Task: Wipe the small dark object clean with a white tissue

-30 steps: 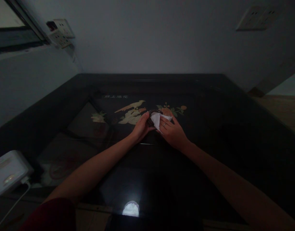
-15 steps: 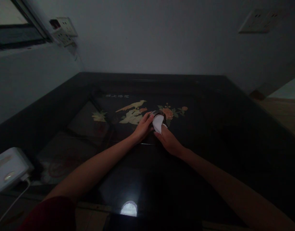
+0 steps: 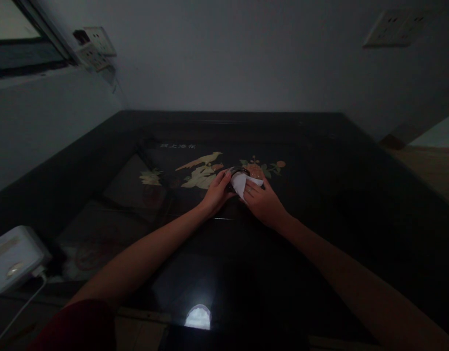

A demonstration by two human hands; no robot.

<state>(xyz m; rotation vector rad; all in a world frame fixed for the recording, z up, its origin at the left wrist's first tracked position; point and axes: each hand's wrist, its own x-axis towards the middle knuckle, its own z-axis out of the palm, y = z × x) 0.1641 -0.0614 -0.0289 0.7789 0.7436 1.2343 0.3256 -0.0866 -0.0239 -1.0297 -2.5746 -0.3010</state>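
Over the middle of the black tabletop, my left hand (image 3: 216, 193) is closed on the left side of a dark shiny round-rimmed object (image 3: 242, 169). Its curved upper edge shows above my fingers; poor light hides its exact kind. My right hand (image 3: 264, 204) grips a thin white cloth or tissue (image 3: 239, 183), its fingers laid over it. The white piece covers the near and right part of the round object. One corner of it sticks out to the right past my fingers.
The glossy black table (image 3: 224, 268) bears a bird-and-flower picture (image 3: 200, 175). At the left edge sits a white box (image 3: 17, 256) with a white cable (image 3: 21, 312). Sockets (image 3: 391, 28) are on the wall behind, and others (image 3: 96, 48) near the window.
My right hand has turned and shifted slightly up and right, its fingers now over the white piece, which spreads further right. My left hand stays nearly in place on the round object.
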